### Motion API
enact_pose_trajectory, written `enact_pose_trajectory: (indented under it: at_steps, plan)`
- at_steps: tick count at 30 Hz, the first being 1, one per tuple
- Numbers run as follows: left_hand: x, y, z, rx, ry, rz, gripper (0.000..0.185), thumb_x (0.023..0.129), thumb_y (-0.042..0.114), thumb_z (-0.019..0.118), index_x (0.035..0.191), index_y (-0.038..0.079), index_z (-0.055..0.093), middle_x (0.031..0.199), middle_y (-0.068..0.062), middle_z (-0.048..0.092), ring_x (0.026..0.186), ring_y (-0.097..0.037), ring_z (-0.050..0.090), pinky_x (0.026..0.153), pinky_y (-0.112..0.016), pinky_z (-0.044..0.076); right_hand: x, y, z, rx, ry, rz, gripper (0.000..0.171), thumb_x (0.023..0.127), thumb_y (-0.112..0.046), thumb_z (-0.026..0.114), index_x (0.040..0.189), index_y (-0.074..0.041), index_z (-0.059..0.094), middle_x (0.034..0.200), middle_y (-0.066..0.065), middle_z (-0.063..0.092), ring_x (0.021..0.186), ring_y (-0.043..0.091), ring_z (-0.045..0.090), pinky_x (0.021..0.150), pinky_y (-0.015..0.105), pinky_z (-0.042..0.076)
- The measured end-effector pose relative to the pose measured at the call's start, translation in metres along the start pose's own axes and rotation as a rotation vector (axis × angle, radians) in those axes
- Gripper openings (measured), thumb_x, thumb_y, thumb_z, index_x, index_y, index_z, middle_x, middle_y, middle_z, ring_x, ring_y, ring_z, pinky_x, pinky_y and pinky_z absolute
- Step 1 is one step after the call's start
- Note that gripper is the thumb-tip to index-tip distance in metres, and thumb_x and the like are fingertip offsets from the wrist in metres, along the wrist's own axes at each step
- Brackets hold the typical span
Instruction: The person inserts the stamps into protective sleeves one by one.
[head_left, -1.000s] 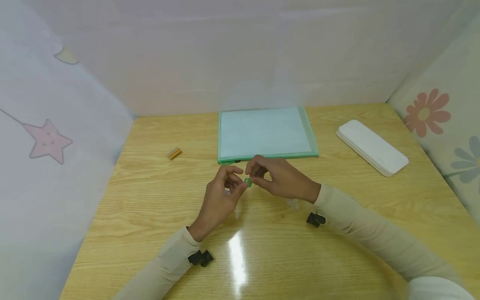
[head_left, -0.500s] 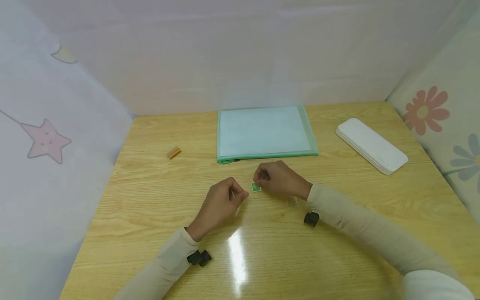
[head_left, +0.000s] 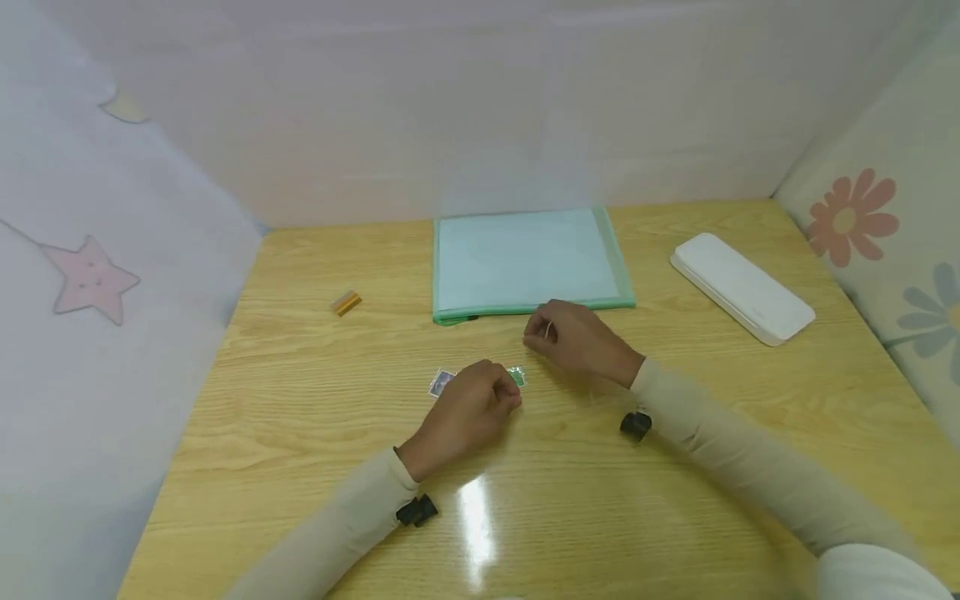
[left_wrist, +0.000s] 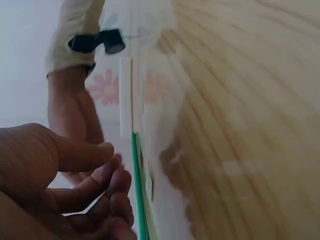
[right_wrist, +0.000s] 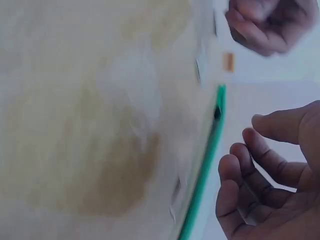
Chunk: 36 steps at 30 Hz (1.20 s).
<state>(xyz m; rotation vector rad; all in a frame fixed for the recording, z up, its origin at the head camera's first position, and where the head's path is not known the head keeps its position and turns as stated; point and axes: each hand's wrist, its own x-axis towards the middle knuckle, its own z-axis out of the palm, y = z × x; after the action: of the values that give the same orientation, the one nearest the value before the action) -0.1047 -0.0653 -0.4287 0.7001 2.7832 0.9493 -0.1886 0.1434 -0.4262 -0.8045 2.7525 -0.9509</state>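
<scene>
My left hand point(head_left: 465, 412) is just above the table beside a small green stamp point(head_left: 517, 377), partly covering it. Left of that hand a purple stamp point(head_left: 441, 382) with a white border lies flat, its right edge hidden by the hand. Farther right and a little higher hovers my right hand point(head_left: 576, 343), fingers loosely bent, near the green stamp but apart from it. In the right wrist view the thumb and fingers of the right hand point(right_wrist: 270, 175) stand apart with nothing between them. The left wrist view shows the left hand point(left_wrist: 75, 175) loosely curled, holding nothing visible.
Behind the hands lies a green-edged zip document pouch point(head_left: 532, 260). At the back right rests a white case point(head_left: 742, 287). A small orange-brown striped block point(head_left: 346, 302) sits at the left. Cloth walls stand along the back and both sides of the wooden table point(head_left: 300, 417).
Both hands held the green stamp, then the right hand set it on the table. The right hand has lifted away, the left has moved right, and the purple stamp has come into view.
</scene>
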Motion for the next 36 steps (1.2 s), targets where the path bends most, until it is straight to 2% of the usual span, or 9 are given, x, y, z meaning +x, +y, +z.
enact_pose_trajectory:
  at_steps: [3, 6, 9, 14, 17, 21, 28, 32, 36]
  plan:
    - [0.009, 0.01, 0.011, 0.089, -0.007, 0.062, 0.015, 0.088, 0.03, 0.065, 0.098, 0.019, 0.067, 0.087, 0.008, 0.055, 0.078, -0.008, 0.049, 0.073, -0.029, 0.041, -0.002, 0.017, -0.02, 0.021, 0.046, -0.009, 0.013, 0.092, -0.033, 0.057, 0.093, -0.022, 0.064, 0.087, -0.01, 0.058, 0.077, 0.007, 0.054, 0.067, 0.029, 0.046]
    - [0.017, 0.019, 0.025, 0.163, -0.025, 0.136, 0.026, 0.087, 0.037, 0.064, 0.11, 0.023, 0.066, 0.09, 0.007, 0.056, 0.08, -0.009, 0.048, 0.074, -0.033, 0.038, -0.005, 0.033, -0.031, 0.043, 0.03, 0.034, 0.015, 0.093, -0.036, 0.056, 0.096, -0.023, 0.063, 0.091, -0.011, 0.059, 0.08, 0.006, 0.055, 0.07, 0.031, 0.046]
    - [0.022, 0.024, 0.036, 0.197, -0.052, 0.233, 0.03, 0.087, 0.036, 0.064, 0.117, 0.028, 0.064, 0.091, 0.008, 0.053, 0.078, -0.008, 0.044, 0.068, -0.029, 0.035, -0.008, 0.045, -0.032, 0.056, -0.018, 0.08, 0.017, 0.093, -0.037, 0.054, 0.098, -0.024, 0.063, 0.094, -0.012, 0.06, 0.085, 0.005, 0.056, 0.074, 0.031, 0.047]
    - [0.024, 0.027, 0.044, 0.199, -0.102, 0.406, 0.036, 0.087, 0.028, 0.067, 0.122, 0.027, 0.062, 0.093, 0.008, 0.046, 0.076, -0.007, 0.036, 0.066, -0.023, 0.031, -0.01, 0.053, -0.025, 0.069, -0.058, 0.082, 0.016, 0.094, -0.034, 0.053, 0.099, -0.023, 0.064, 0.096, -0.011, 0.061, 0.089, 0.005, 0.057, 0.078, 0.031, 0.047]
    - [0.023, 0.028, 0.043, 0.209, -0.118, 0.455, 0.033, 0.087, 0.025, 0.066, 0.12, 0.024, 0.064, 0.096, 0.008, 0.047, 0.078, -0.008, 0.035, 0.068, -0.022, 0.03, -0.01, 0.052, -0.027, 0.054, -0.058, 0.062, 0.014, 0.094, -0.029, 0.054, 0.099, -0.02, 0.064, 0.096, -0.01, 0.061, 0.089, 0.006, 0.058, 0.078, 0.031, 0.047]
    - [0.023, 0.029, 0.039, 0.212, -0.116, 0.467, 0.023, 0.088, 0.023, 0.065, 0.111, 0.023, 0.069, 0.101, 0.008, 0.05, 0.084, -0.008, 0.038, 0.07, -0.022, 0.029, -0.009, 0.053, -0.028, 0.038, -0.058, 0.044, 0.011, 0.092, -0.023, 0.059, 0.099, -0.017, 0.064, 0.097, -0.007, 0.062, 0.09, 0.008, 0.057, 0.079, 0.031, 0.047]
    - [0.026, 0.026, 0.039, 0.183, -0.081, 0.499, 0.007, 0.086, 0.019, 0.068, 0.092, 0.022, 0.069, 0.096, 0.008, 0.051, 0.084, -0.006, 0.041, 0.074, -0.02, 0.031, -0.01, 0.056, -0.023, 0.011, -0.121, 0.028, 0.019, 0.089, -0.027, 0.064, 0.105, -0.016, 0.064, 0.101, -0.004, 0.06, 0.095, 0.013, 0.054, 0.082, 0.033, 0.044]
    - [0.03, 0.022, 0.038, 0.129, -0.086, 0.465, 0.019, 0.084, 0.018, 0.07, 0.102, 0.018, 0.065, 0.095, 0.004, 0.05, 0.08, -0.006, 0.04, 0.073, -0.019, 0.034, -0.012, 0.056, -0.023, -0.021, -0.124, -0.016, 0.021, 0.089, -0.026, 0.063, 0.107, -0.016, 0.065, 0.103, -0.003, 0.058, 0.095, 0.016, 0.05, 0.082, 0.035, 0.042]
    - [0.032, 0.017, 0.037, 0.084, -0.106, 0.386, 0.033, 0.083, 0.025, 0.071, 0.114, 0.019, 0.062, 0.097, 0.001, 0.047, 0.079, -0.007, 0.039, 0.071, -0.022, 0.035, -0.012, 0.058, -0.023, -0.044, -0.121, -0.039, 0.022, 0.089, -0.027, 0.063, 0.109, -0.018, 0.064, 0.104, -0.004, 0.058, 0.096, 0.016, 0.049, 0.083, 0.035, 0.04]
